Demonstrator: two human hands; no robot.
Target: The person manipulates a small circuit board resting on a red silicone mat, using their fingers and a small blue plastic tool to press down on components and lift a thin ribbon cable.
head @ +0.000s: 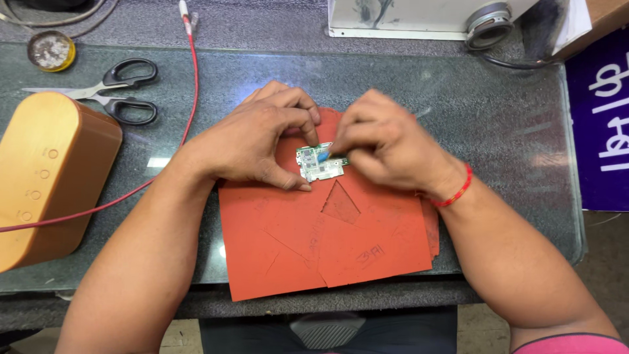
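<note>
**A:** Starting at the left, what do you have?

**B:** Well out from the left hand (259, 141) I see a tan rounded box (49, 174), a small round tin (51, 50), black-handled scissors (118, 92) and a red cable (190, 85) running across the glass table top (498, 131). None of it touches the fingers.

**A:** And the left hand itself?

**B:** I see it curled over, gripping the small circuit board (319, 164). The thumb presses the board's lower left corner, and the index fingertip sits on its upper edge. So the board lies pinched between thumb and forefinger, just under the knuckles.

**A:** Where is the board resting?

**B:** On the orange mat (288, 242), near its upper edge. The mat spreads out below both sets of fingers, and it has a triangular cut-out (341, 203) just below the board.

**A:** Now the right side.

**B:** The right hand (386, 141) is closed too, fingertips bunched against the board's right end. They pinch something small and bluish at the board's top right; I can't tell what it is. A red thread band (458, 190) circles that wrist.

**A:** Anything further right?

**B:** A white casing (406, 16) with a round grey part (488, 23) above the fingers, and a purple sign (599, 118) well off to the right.
</note>
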